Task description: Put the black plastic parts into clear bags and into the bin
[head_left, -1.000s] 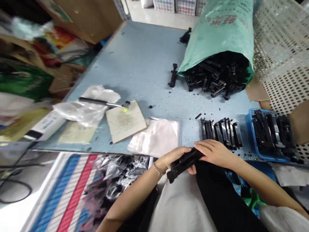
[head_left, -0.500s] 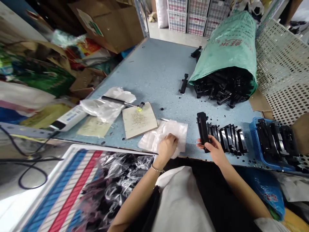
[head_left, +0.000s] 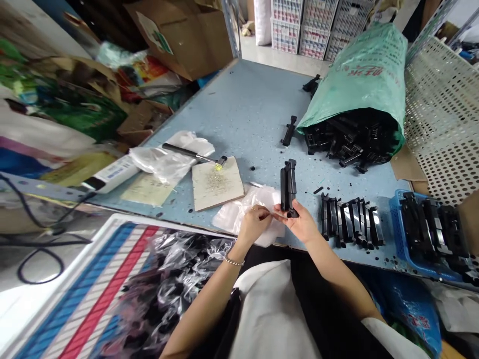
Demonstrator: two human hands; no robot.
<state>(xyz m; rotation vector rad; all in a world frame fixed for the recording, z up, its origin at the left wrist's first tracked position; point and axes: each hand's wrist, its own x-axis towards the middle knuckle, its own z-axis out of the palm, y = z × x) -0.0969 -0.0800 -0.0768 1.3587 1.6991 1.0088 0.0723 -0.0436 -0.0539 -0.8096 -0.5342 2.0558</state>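
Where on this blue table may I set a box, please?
The widest bare patch of blue tabletop lies beyond the pale board, left of the green sack. It is crowded around your left hand and right hand, between the white plastic sheet, the row of black parts and the blue tray.

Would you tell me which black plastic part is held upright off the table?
The black plastic part in the right hand; the others, like the row beside it, lie on the table.

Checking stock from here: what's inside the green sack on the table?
Black plastic parts heap at the open mouth of the green sack; anything deeper is hidden.
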